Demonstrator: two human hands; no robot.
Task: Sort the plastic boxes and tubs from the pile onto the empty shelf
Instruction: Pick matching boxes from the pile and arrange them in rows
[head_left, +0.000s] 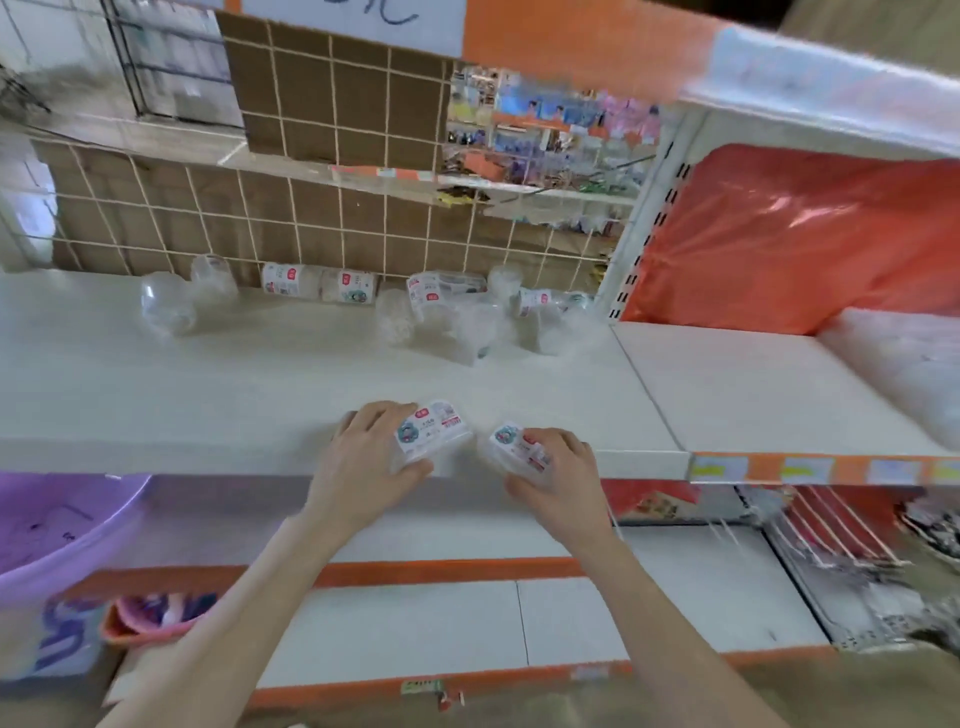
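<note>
Since each hand has a box of its own, two can be placed at once. The left hand (363, 457) curls its fingers over the left box (434, 431), with the thumb on the near side. The right hand (561, 467) clasps the right box (511, 449) the same way. Both boxes are clear plastic with a printed label facing up. They are close together but apart at the front edge of the shelf (208, 389), the right one partly past the lip. Whether either rests on the board or is held just above it cannot be told. The label-up, side-by-side hold looks meant to start a tidy front row, though that is only a judgement.

At the back of the shelf lies the pile (452, 312), clear tubs and labelled boxes tumbled on their sides against the grid (332, 218) that backs the shelf. Between pile and hands the shelf shows smooth, flat white board, so a box would probably slide on it easily.

Right of the shelf, past a white post (649, 208), a neighbouring board carries a red bag (805, 234). Above the back of the shelf hangs a rack (545, 130) of small packets, too blurred to read. Below the shelf runs a lower shelf (415, 623). Left of that, under the shelf's front edge, stands a purple basin (62, 530).
</note>
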